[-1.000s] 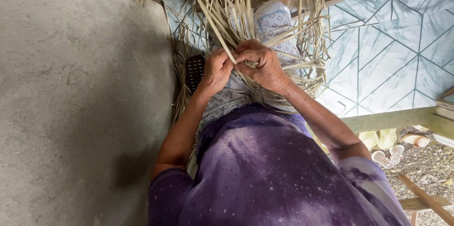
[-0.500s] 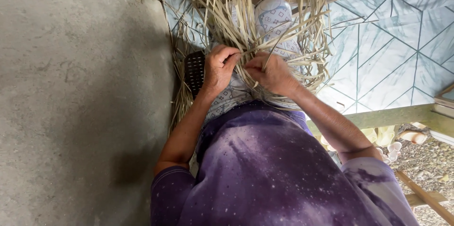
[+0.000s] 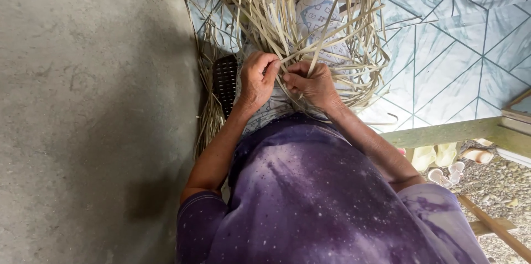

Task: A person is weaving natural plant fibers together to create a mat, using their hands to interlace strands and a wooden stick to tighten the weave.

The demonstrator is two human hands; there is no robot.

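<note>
Both hands meet over the lap. Left hand is clenched round a pale strip; right hand pinches another beside it, fingertips nearly touching. Strips fan out far from the hands, across patterned cloth. Step, judged: mid-weave, crossing one strip over the next. Next move calls for a tight, flat tuck. Dark mesh piece just left; concrete farther left; tiles right.

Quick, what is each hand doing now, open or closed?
Left hand: closed on pale straw strips.
Right hand: closed, pinching a straw strip.
</note>
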